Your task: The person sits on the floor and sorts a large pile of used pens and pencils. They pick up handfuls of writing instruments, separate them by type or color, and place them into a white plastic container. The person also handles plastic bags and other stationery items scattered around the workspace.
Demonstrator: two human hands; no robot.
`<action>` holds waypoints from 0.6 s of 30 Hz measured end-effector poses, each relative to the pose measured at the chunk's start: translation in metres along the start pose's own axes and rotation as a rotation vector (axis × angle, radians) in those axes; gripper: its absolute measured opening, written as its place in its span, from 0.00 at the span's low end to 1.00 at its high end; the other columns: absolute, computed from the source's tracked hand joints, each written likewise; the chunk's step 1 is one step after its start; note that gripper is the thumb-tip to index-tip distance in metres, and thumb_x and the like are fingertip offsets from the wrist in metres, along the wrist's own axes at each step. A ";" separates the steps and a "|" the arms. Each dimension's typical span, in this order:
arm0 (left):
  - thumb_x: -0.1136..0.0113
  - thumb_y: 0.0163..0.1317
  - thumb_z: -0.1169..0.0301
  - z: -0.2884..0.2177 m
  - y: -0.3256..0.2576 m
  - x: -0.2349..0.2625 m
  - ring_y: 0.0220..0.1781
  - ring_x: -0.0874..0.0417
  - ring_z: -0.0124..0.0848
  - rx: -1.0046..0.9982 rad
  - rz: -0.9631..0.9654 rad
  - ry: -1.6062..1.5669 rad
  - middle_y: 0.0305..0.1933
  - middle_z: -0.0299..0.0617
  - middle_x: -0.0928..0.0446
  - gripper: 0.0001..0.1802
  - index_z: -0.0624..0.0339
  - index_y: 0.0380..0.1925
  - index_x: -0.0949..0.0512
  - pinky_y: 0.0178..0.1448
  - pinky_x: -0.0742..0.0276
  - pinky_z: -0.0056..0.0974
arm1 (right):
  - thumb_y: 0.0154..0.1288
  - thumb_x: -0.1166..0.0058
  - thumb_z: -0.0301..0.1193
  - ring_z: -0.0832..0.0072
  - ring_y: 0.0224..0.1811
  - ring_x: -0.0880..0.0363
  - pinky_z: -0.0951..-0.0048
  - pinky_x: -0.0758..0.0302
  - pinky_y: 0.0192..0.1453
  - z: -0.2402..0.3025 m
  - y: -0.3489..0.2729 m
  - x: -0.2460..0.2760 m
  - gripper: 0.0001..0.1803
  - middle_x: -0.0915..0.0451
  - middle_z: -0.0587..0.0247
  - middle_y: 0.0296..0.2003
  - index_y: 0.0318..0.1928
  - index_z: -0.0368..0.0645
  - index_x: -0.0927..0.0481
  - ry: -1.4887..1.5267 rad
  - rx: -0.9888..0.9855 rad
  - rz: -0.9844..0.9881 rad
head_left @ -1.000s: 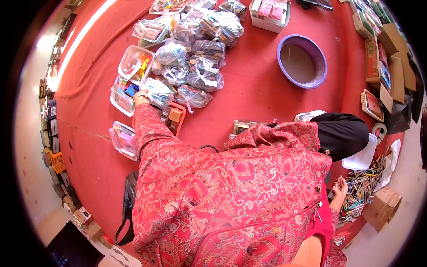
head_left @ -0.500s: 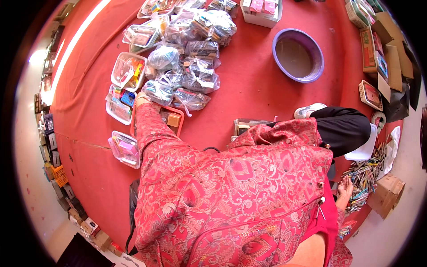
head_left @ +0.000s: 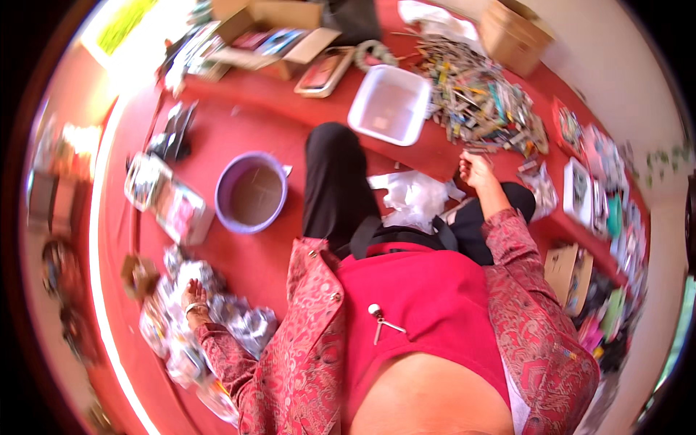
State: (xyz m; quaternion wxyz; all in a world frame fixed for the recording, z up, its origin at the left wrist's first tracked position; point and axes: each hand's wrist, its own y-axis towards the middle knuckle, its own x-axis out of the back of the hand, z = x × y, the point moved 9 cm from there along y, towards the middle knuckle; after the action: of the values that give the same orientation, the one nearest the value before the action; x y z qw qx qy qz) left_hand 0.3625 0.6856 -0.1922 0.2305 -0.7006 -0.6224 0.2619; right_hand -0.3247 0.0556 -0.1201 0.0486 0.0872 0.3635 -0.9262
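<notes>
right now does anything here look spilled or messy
Yes. A loose heap of small colourful items lies spread over the red floor beside the white tub, not inside it. The right hand rests at its edge. The left hand lies on a jumble of clear bags.

Left hand point(head_left: 194, 296) resting on clear plastic bags point(head_left: 217, 319) on red floor point(head_left: 239, 261); right hand point(head_left: 475, 170) near pile of small items point(head_left: 482, 101); purple basin point(head_left: 251, 192) between.

The whole view is motion-blurred. The left hand point(head_left: 194, 296) rests on clear plastic bags point(head_left: 181, 319) whose contents cannot be made out. The right hand point(head_left: 475, 171) is curled, its grip unclear. The heap of small items point(head_left: 482, 109) is indistinct. Boxes point(head_left: 268, 29) are cut off at the top edge.
</notes>
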 end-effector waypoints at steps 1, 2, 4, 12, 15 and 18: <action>0.53 0.57 0.62 -0.043 -0.012 -0.061 0.37 0.23 0.31 -0.093 0.104 0.019 0.39 0.36 0.23 0.14 0.55 0.41 0.27 0.42 0.28 0.38 | 0.57 0.51 0.39 0.81 0.13 0.35 0.80 0.39 0.15 -0.007 -0.002 0.007 0.09 0.32 0.73 0.15 0.25 0.48 0.28 0.052 -0.020 -0.035; 0.53 0.57 0.62 -0.075 -0.027 -0.113 0.39 0.23 0.33 -0.175 0.197 0.025 0.41 0.39 0.24 0.15 0.56 0.41 0.27 0.44 0.27 0.40 | 0.57 0.51 0.40 0.82 0.12 0.38 0.80 0.42 0.14 -0.009 -0.004 0.005 0.11 0.34 0.74 0.14 0.23 0.50 0.30 0.104 -0.018 -0.005; 0.52 0.58 0.62 -0.119 -0.082 -0.234 0.40 0.23 0.34 -0.325 0.562 0.125 0.40 0.42 0.25 0.16 0.59 0.42 0.28 0.45 0.27 0.37 | 0.57 0.51 0.41 0.82 0.08 0.43 0.79 0.46 0.11 -0.011 -0.011 0.001 0.14 0.38 0.75 0.11 0.19 0.52 0.33 0.198 0.015 0.007; 0.59 0.62 0.57 -0.046 -0.347 -0.570 0.40 0.24 0.34 -0.387 1.228 0.428 0.37 0.47 0.25 0.22 0.66 0.43 0.29 0.42 0.28 0.33 | 0.63 0.60 0.41 0.73 0.30 0.25 0.73 0.28 0.32 0.002 -0.039 -0.035 0.15 0.24 0.64 0.29 0.34 0.43 0.27 0.576 0.135 0.162; 0.61 0.62 0.55 0.052 -0.381 -0.644 0.46 0.28 0.36 -0.078 1.354 0.509 0.46 0.48 0.29 0.25 0.65 0.50 0.35 0.50 0.33 0.36 | 0.63 0.66 0.48 0.65 0.58 0.41 0.61 0.43 0.59 0.045 -0.069 -0.055 0.29 0.36 0.54 0.55 0.55 0.36 0.39 0.541 0.341 0.537; 0.65 0.63 0.54 0.112 -0.431 -0.675 0.52 0.31 0.36 -0.356 1.449 0.537 0.51 0.47 0.31 0.28 0.61 0.57 0.42 0.55 0.37 0.38 | 0.61 0.72 0.55 0.64 0.64 0.51 0.58 0.54 0.63 0.057 -0.076 -0.049 0.36 0.45 0.53 0.60 0.59 0.38 0.45 0.643 0.311 0.634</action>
State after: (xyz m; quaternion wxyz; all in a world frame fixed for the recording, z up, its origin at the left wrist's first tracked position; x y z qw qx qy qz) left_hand -0.0940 0.0659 0.0569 0.0296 -0.9969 0.0333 0.0653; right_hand -0.2952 0.0731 -0.0187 0.2002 0.4820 0.1727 -0.8353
